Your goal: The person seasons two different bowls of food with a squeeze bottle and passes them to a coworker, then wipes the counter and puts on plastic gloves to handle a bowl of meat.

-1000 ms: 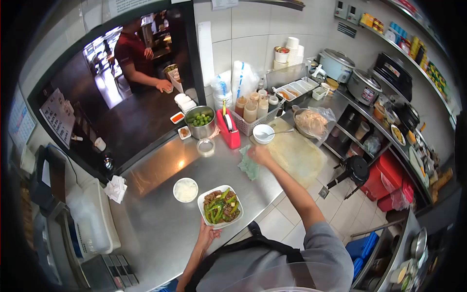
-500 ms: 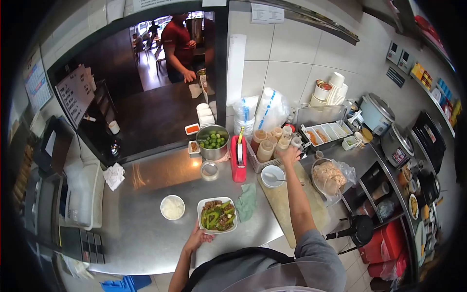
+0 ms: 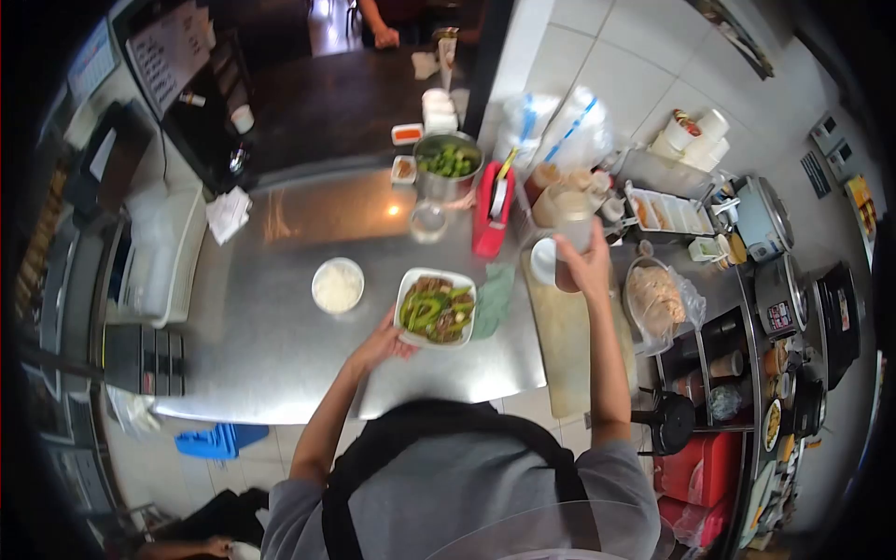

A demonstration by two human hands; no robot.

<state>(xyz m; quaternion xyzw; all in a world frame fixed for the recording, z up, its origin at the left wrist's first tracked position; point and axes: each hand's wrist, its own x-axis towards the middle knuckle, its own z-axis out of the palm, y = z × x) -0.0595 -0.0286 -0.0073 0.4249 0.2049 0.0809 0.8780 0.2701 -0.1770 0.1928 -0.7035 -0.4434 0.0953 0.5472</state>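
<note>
My left hand (image 3: pixel 379 342) grips the left lower edge of a squarish white bowl (image 3: pixel 400 306) on the steel counter. Stir-fried meat with green vegetable pieces (image 3: pixel 435 311) fills it. My right hand (image 3: pixel 587 265) is wrapped round a pale, translucent bottle (image 3: pixel 573 230), blurred, above the cutting board (image 3: pixel 560 345). Behind that bottle, a small white bowl (image 3: pixel 543 261) is partly hidden. Other bottles (image 3: pixel 549 203) stand at the back in a basket. A round bowl of white rice (image 3: pixel 338 286) sits left of the stir-fry, and a green cloth (image 3: pixel 494 301) lies to its right.
A steel pot of green fruit (image 3: pixel 449 161) and a red tape dispenser (image 3: pixel 491 213) stand at the back. On the right are a bagged bowl of food (image 3: pixel 655 299) and a condiment tray (image 3: pixel 667 207). Another person's hand (image 3: pixel 385 37) shows beyond the hatch.
My right hand has lifted a bottle out of the basket and drawn it back toward me. My left hand stays at the stir-fry bowl. The camera view has shifted and tilted down.
</note>
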